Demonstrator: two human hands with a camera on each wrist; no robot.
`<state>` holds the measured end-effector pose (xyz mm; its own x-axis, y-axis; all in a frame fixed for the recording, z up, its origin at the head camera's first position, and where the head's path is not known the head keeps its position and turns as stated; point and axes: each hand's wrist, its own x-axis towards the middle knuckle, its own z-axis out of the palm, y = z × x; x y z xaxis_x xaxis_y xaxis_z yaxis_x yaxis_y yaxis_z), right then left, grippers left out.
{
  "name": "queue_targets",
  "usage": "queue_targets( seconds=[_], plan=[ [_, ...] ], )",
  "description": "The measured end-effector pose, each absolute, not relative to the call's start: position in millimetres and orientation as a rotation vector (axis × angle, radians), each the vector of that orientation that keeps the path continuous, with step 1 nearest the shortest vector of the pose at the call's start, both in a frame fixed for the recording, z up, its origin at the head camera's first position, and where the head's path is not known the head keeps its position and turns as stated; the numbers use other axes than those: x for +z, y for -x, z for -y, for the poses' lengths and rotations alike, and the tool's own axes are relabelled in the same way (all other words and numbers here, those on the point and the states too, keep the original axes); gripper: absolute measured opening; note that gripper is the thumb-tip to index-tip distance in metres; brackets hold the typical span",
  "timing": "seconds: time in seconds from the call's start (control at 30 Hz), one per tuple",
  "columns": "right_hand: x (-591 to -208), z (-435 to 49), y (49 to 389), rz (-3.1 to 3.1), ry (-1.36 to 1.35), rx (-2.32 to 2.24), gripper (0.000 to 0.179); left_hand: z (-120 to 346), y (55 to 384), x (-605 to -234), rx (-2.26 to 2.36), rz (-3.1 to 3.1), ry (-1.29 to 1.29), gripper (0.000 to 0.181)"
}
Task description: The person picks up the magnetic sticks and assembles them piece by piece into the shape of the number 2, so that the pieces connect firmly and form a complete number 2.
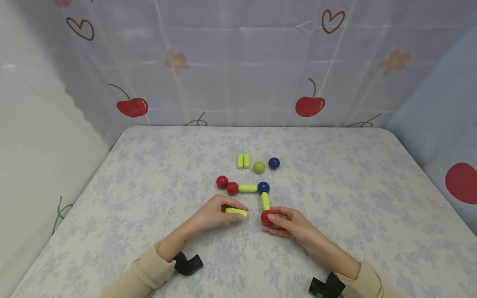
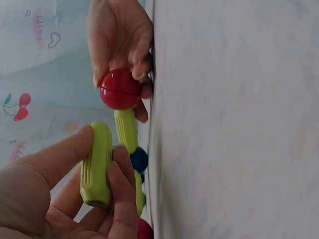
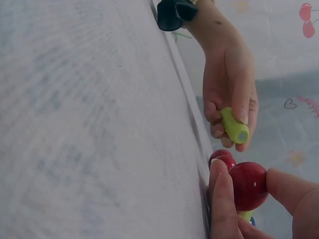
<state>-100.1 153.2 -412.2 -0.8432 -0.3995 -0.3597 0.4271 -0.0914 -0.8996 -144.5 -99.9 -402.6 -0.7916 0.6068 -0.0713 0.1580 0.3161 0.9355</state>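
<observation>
Partly hidden red ball [image 1: 265, 217], apparently against rod [image 1: 265, 201]

You have free tablecloth [image 1: 335, 174] right of the joined blue ball [image 1: 263, 187]; left of it a rod [image 1: 247, 188] and two red balls [image 1: 232, 188] block you, behind, a green ball [image 1: 258, 167], in front, the right hand [image 1: 293, 226]

Soft light, hazy wrist views
</observation>
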Motion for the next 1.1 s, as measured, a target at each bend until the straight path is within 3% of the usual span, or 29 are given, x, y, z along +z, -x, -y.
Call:
queue_targets(
  seconds=[0.47, 0.87, 1.1],
  plan=[
    [-412, -155, 100, -1.655, -0.005, -1.974, 0.057, 78, 136, -417, 1.548, -2.174, -0.717, 0.02],
    [-409, -153, 101, -1.631, -0.031, -1.962, 0.059, 74, 122, -381, 1.542, -2.211, -0.768, 0.019],
    [-408, -149, 100, -1.489, -0.102, -2.018, 0.057, 78, 130, -397, 1.502, -2.253, -0.83, 0.021]
  ],
)
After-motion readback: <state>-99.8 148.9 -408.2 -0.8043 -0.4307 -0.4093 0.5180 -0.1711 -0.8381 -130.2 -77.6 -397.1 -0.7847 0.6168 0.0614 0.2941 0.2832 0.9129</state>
